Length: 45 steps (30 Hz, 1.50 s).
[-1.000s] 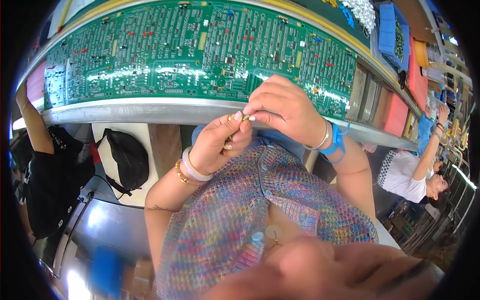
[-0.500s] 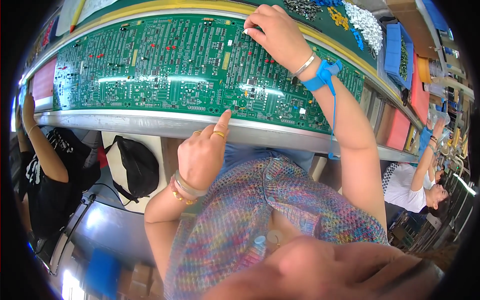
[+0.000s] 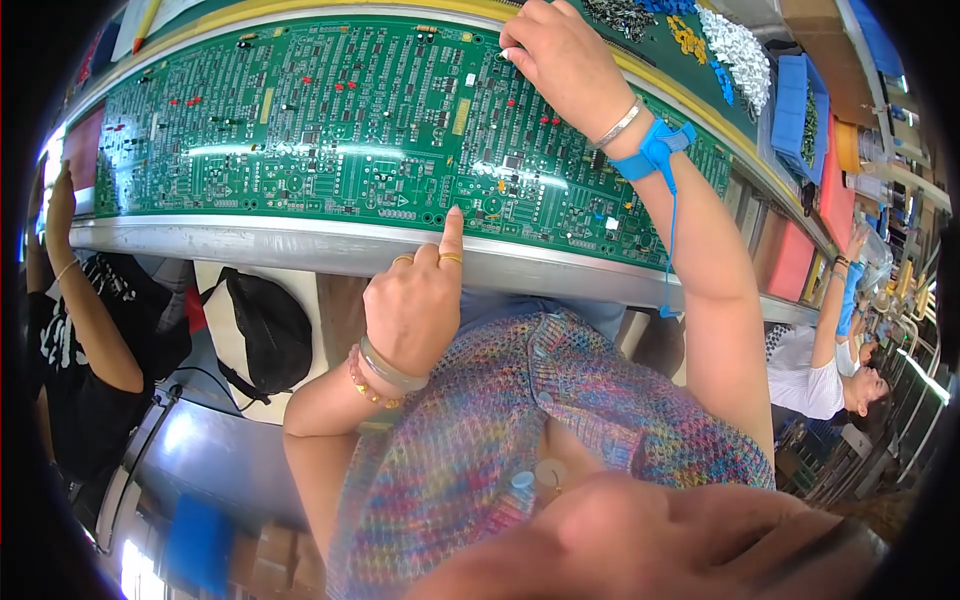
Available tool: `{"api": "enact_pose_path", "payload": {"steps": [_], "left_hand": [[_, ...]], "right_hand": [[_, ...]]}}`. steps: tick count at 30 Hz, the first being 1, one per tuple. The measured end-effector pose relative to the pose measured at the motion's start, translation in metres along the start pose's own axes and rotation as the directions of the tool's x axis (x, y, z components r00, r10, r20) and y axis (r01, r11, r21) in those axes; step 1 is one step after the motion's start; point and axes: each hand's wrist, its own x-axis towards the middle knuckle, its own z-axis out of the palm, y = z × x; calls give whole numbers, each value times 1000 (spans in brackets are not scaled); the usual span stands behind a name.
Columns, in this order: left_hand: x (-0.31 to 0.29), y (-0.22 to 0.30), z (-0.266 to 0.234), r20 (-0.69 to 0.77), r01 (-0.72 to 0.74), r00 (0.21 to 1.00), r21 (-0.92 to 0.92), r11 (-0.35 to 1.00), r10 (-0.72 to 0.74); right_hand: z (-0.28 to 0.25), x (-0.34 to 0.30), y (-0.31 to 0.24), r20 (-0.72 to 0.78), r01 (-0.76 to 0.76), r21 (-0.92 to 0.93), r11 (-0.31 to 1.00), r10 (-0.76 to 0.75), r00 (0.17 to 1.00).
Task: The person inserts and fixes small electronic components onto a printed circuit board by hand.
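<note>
A long green circuit board (image 3: 330, 130) fills the work surface in front of me, dotted with small red, white and dark components. My left hand (image 3: 415, 300) is at the near edge; its index finger is stretched onto the board, the other fingers curled, and nothing is held. Over the board's far edge my right hand (image 3: 565, 70) pinches thumb and finger together. A tiny bit shows at those fingertips, too small to name. Around the right wrist sits a blue wrist strap (image 3: 650, 152) with a cord hanging down.
Beyond the yellow rail lie heaps of white parts (image 3: 737, 55), yellow parts (image 3: 688, 40) and dark parts (image 3: 615, 18). A blue bin (image 3: 798, 110) stands at the far right. A metal rail (image 3: 300, 245) borders the near side. Co-workers are at left (image 3: 90, 330) and right (image 3: 815, 370).
The view has shifted slightly. My right hand has moved a little up and to the right, still pinching. My left index finger remains on the board near the same spot, pointing straighter up.
</note>
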Motion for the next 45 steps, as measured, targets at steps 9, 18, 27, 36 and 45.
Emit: {"api": "enact_pose_path", "payload": {"steps": [9,18,27,36,45], "left_hand": [[0,1,-1,40,23,999,-39,999,-21],[4,-1,-4,21,-61,998,-13,998,62],[15,24,10,38,-94,995,20,995,93],[21,50,9,94,-247,962,-94,964,256],[31,-121,-31,-122,565,825,171,807,-552]], "right_hand": [[3,-2,-2,-36,1,-17,1000,-2,999],[11,-6,-2,-29,25,-121,992,-29,999],[-19,-79,-67,66,120,363,924,-154,986],[5,-147,-70,141,-58,252,966,23,990],[-27,-253,-25,-83,-283,149,948,297,951]]}}
